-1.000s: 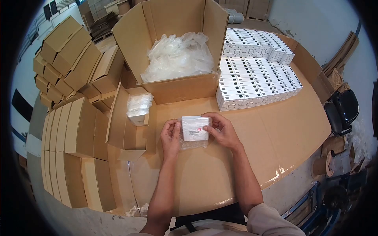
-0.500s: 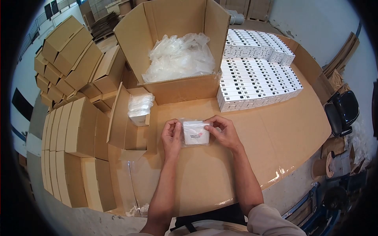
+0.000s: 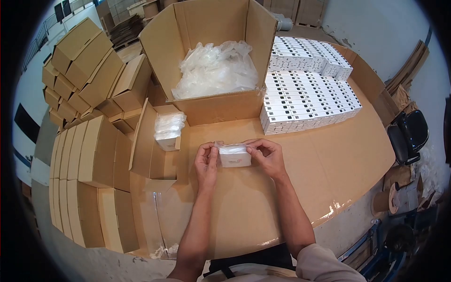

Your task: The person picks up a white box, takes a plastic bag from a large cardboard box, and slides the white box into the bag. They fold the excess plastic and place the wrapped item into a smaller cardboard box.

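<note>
A small white box in a clear plastic bag [image 3: 236, 159] is held between my two hands above the cardboard-covered table. My left hand [image 3: 206, 162] pinches the bag's upper left corner between thumb and fingers. On the other side, my right hand [image 3: 267, 157] pinches the upper right corner. The box's printed face is tilted, so its print is hard to read. To the left, an open brown carton [image 3: 162, 162] holds several bagged white boxes [image 3: 169, 129] in its far end.
Behind my hands stands a large open carton [image 3: 221, 105] with a heap of clear plastic bags [image 3: 216, 66]. Rows of white boxes [image 3: 310, 101] are stacked at the back right. Closed brown cartons [image 3: 98, 152] are piled along the left. A black chair [image 3: 408, 131] stands beyond the table's right edge.
The bagged box has tipped, with its printed face now foreshortened and more of its top edge showing. Both hands keep their pinch and have shifted slightly.
</note>
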Demonstrator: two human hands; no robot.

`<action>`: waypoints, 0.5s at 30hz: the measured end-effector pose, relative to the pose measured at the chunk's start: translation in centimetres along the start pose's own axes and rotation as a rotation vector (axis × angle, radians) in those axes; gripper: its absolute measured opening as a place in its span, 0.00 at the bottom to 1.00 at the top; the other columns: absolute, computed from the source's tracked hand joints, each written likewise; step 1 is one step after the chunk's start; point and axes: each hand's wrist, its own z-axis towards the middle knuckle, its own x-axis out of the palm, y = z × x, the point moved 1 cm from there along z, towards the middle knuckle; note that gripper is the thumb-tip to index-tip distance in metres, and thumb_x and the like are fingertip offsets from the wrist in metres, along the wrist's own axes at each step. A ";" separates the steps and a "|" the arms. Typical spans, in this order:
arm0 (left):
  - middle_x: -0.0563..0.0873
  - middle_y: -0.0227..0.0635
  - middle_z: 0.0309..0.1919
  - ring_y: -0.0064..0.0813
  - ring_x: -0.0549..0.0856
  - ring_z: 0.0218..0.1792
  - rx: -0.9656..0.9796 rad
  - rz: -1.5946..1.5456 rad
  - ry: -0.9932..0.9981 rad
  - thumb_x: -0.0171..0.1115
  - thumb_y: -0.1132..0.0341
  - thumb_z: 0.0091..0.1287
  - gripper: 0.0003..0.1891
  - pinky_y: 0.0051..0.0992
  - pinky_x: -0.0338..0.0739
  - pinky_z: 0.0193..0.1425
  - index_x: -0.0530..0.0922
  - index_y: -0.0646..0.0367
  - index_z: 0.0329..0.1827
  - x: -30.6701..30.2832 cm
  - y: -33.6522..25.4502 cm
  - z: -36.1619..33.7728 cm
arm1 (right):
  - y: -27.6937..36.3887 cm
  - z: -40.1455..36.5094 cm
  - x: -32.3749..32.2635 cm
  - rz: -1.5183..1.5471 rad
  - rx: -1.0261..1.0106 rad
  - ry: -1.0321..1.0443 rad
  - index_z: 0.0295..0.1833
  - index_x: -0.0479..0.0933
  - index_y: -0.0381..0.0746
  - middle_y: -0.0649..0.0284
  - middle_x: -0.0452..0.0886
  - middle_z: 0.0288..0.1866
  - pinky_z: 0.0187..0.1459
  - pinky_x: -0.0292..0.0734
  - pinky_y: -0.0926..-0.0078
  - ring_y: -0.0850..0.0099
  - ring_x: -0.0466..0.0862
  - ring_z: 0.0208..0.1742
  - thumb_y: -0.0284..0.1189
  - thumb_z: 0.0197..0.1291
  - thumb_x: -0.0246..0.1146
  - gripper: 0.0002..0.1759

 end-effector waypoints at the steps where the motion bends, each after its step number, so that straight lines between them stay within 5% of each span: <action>1: 0.89 0.41 0.54 0.27 0.87 0.55 -0.008 -0.018 0.014 0.60 0.67 0.81 0.07 0.28 0.79 0.65 0.78 0.61 0.55 0.0 -0.1 0.0 | 0.0 0.0 0.1 0.017 0.010 -0.008 0.47 0.86 0.31 0.54 0.91 0.51 0.58 0.81 0.72 0.72 0.87 0.52 0.20 0.68 0.70 0.05; 5: 0.87 0.42 0.56 0.31 0.87 0.58 -0.030 -0.115 0.061 0.59 0.67 0.82 0.08 0.32 0.79 0.67 0.77 0.60 0.57 0.0 0.1 0.0 | -0.2 -0.1 0.2 0.087 0.067 -0.036 0.49 0.86 0.31 0.53 0.91 0.52 0.59 0.81 0.74 0.72 0.88 0.54 0.21 0.69 0.70 0.07; 11: 0.85 0.40 0.59 0.29 0.84 0.61 -0.093 -0.272 0.044 0.60 0.66 0.82 0.10 0.31 0.78 0.68 0.75 0.56 0.60 -0.5 0.9 0.0 | 0.6 0.1 1.1 0.340 0.106 -0.060 0.70 0.76 0.34 0.51 0.89 0.57 0.61 0.83 0.71 0.70 0.87 0.59 0.19 0.69 0.69 0.25; 15: 0.85 0.38 0.60 0.25 0.83 0.61 -0.100 -0.310 0.031 0.60 0.66 0.81 0.11 0.29 0.77 0.68 0.75 0.54 0.61 -0.7 1.0 0.2 | 1.6 0.1 1.2 0.102 0.162 0.051 0.75 0.71 0.36 0.53 0.88 0.58 0.61 0.82 0.71 0.70 0.87 0.58 0.16 0.67 0.70 0.32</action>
